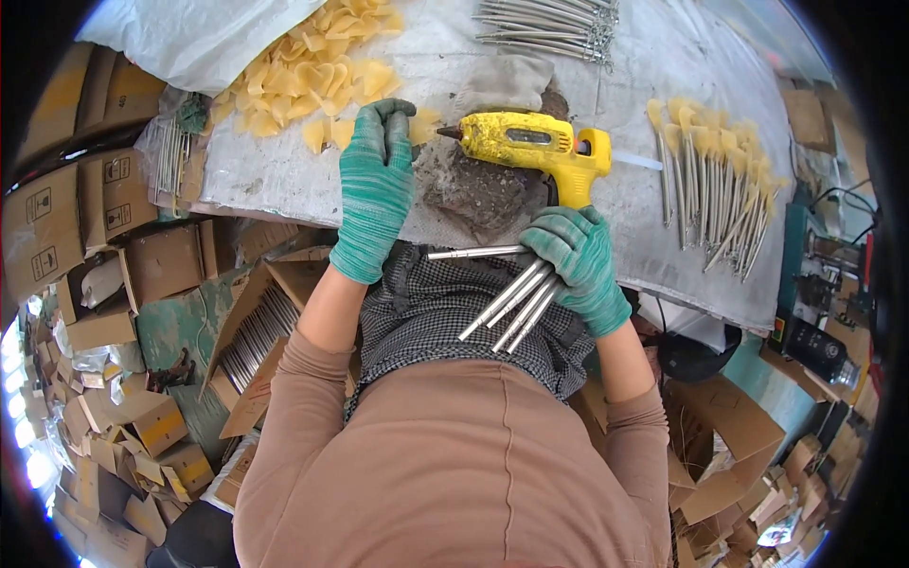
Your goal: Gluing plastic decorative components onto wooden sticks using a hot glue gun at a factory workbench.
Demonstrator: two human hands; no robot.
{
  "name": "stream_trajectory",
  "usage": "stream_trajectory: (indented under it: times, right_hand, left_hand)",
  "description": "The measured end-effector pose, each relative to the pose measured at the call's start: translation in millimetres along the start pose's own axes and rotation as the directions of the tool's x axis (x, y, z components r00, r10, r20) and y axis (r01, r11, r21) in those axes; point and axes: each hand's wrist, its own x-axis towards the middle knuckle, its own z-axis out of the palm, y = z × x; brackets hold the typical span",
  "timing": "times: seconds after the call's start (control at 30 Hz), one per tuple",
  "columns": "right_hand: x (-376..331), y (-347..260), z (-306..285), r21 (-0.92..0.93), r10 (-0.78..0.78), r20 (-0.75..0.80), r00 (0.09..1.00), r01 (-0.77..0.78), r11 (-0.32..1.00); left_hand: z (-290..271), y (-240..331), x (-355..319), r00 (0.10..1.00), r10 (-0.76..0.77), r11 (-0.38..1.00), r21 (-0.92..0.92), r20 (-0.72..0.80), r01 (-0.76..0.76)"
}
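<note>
My right hand (575, 260), in a green knit glove, grips several shiny metal tubes (516, 301) that fan out toward my lap. My left hand (377, 185), gloved alike, is at the table's near side with fingers bent and pressed together; whatever they pinch is hidden. Close by lies a heap of translucent yellow petal-shaped pieces (327, 71), one beside the fingertips. Between my hands a yellow glue gun (521, 140) rests on a rough grey block (478, 185), nozzle pointing left. A whitish glue stick (636, 161) juts from its back. Neither hand touches the gun.
On the right of the cloth-covered table (284, 175) lie metal rods tipped with yellow pieces (715, 175). More metal rods (549, 26) lie at the far edge. A plastic bag (194, 38) covers the far left. Cardboard boxes (724, 440) crowd the floor; one (248, 379) holds tubes.
</note>
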Motion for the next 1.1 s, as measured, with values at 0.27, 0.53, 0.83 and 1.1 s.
stream_trajectory:
  times: [0.27,0.53,0.83,1.1]
  right_hand:
    - [5,-13,-7,-0.063,0.111,-0.125,0.986,-0.120,0.991]
    - [10,-15,-4,-0.138,0.271,-0.151,0.951,-0.292,0.946]
    - [12,-27,-10,-0.033,0.272,-0.130,0.954,-0.278,0.960]
    - [-5,-16,7,0.073,0.318,-0.150,0.936,-0.310,0.948]
  left_hand:
    - [-2,6,-5,0.989,0.133,0.987,0.103,-0.071,-0.125]
    - [2,22,-13,0.990,0.143,0.980,0.138,-0.009,-0.141]
    - [8,26,-17,0.922,0.386,0.900,0.231,-0.026,-0.370]
    - [8,35,-17,0.947,0.278,0.944,0.138,0.159,-0.301]
